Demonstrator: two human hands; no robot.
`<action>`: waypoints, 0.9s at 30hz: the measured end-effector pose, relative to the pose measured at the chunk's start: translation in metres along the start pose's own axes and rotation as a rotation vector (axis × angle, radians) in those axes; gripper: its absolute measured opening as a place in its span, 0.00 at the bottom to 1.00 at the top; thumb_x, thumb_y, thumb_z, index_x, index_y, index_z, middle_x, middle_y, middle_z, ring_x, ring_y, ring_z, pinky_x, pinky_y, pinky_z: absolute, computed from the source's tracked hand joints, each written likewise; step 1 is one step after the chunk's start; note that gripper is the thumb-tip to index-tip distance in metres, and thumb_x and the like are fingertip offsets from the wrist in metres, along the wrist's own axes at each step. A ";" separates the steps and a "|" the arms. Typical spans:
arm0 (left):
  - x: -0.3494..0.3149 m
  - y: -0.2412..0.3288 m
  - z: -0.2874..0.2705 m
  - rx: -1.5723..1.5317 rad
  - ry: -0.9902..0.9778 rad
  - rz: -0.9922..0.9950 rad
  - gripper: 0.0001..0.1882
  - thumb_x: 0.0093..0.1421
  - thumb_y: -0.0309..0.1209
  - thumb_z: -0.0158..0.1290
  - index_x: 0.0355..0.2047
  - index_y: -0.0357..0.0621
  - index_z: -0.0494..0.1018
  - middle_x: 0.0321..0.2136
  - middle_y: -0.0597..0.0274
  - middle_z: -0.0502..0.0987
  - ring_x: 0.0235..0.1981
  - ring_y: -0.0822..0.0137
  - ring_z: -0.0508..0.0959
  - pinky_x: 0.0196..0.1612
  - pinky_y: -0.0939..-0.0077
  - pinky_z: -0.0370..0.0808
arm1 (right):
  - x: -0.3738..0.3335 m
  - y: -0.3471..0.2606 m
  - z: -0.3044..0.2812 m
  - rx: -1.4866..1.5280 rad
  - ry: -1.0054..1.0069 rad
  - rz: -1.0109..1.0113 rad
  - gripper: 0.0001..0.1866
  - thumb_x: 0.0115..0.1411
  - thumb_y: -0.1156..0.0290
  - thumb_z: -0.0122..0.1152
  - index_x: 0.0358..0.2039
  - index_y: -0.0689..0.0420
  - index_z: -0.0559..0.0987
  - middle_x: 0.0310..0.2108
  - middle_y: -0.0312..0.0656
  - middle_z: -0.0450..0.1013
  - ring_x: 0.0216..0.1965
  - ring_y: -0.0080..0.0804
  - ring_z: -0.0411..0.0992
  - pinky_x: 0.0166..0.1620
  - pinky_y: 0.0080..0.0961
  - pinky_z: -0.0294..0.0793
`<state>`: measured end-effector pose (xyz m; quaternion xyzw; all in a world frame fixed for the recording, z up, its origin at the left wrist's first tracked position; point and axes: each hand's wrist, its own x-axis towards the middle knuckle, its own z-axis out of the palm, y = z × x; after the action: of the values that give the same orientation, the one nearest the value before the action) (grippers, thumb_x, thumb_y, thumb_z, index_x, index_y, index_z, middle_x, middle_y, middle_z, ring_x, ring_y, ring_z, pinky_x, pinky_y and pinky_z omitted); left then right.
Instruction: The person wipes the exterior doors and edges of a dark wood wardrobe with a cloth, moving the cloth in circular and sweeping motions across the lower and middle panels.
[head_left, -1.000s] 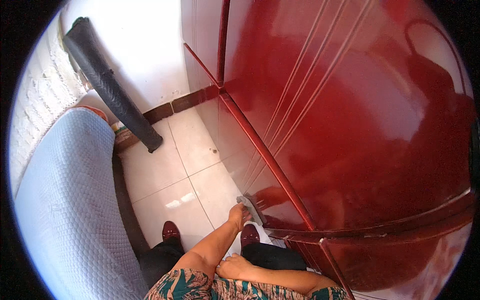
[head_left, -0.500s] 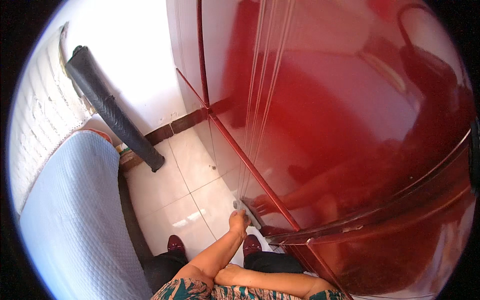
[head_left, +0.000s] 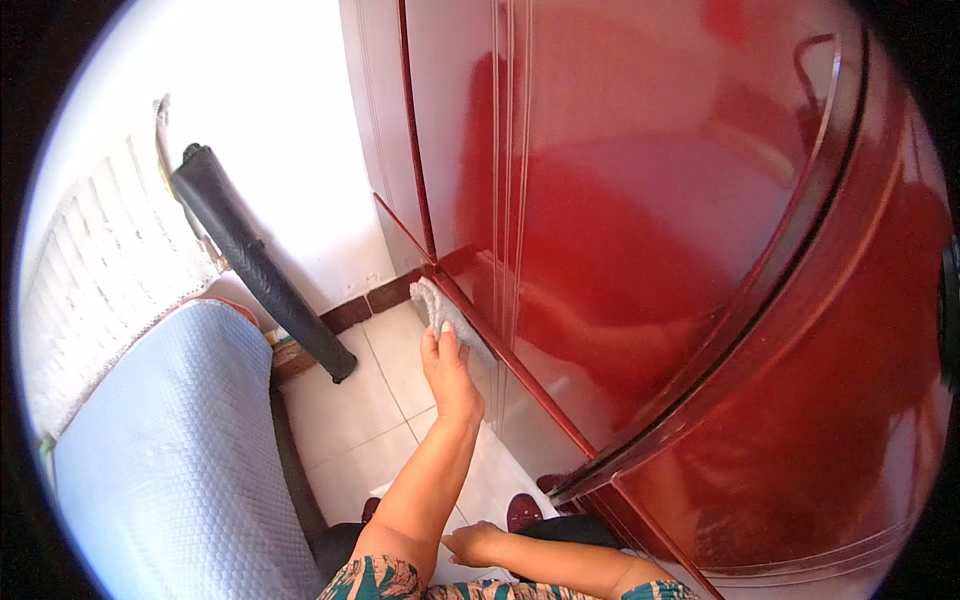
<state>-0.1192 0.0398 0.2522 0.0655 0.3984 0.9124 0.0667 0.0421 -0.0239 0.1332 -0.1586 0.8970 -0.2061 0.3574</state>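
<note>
Against the glossy red cabinet (head_left: 640, 250), left hand (head_left: 450, 370) fingers pinch a grey cloth (head_left: 432, 302); white floor tiles (head_left: 350, 410) below.

a rolled black mat (head_left: 262, 275) leans against the white wall (head_left: 290, 130), its foot on the pale tiled floor (head_left: 370, 410). a light blue quilted cover (head_left: 170, 460) lies at the left, beside a white lace curtain (head_left: 95, 270)

One view only: the head-worn fisheye camera, looking steeply down and forward. The glossy dark-red wooden wardrobe (head_left: 640, 250) stands close, filling the right side beyond the left grip (head_left: 447, 365). The pale tiled floor (head_left: 350, 410) lies below that grip. Forearms enter from the lower edge; straight edges bend near the rim.
</note>
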 end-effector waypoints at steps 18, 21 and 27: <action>-0.100 0.021 0.045 0.661 -0.767 0.962 0.34 0.55 0.33 0.52 0.61 0.44 0.54 0.64 0.41 0.42 0.65 0.40 0.44 0.63 0.50 0.44 | 0.031 0.016 0.038 0.004 0.128 -0.068 0.29 0.55 0.58 0.52 0.56 0.55 0.64 0.56 0.54 0.61 0.59 0.49 0.58 0.59 0.40 0.57; -0.048 0.027 0.053 0.671 -0.590 0.798 0.35 0.61 0.39 0.45 0.64 0.39 0.45 0.65 0.44 0.38 0.66 0.48 0.39 0.65 0.56 0.38 | 0.004 -0.002 0.009 0.040 0.046 -0.038 0.17 0.56 0.61 0.49 0.41 0.60 0.71 0.43 0.53 0.72 0.45 0.50 0.71 0.45 0.45 0.70; 0.079 0.005 0.019 0.296 -0.374 -0.002 0.39 0.62 0.54 0.40 0.64 0.44 0.42 0.63 0.56 0.50 0.63 0.62 0.51 0.63 0.68 0.47 | 0.004 -0.011 0.007 0.045 0.025 -0.062 0.19 0.57 0.58 0.51 0.43 0.58 0.69 0.40 0.52 0.72 0.45 0.49 0.70 0.46 0.45 0.69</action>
<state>-0.1935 0.0640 0.2740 0.2422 0.5085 0.8160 0.1302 0.0454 -0.0372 0.1318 -0.1755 0.8912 -0.2392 0.3432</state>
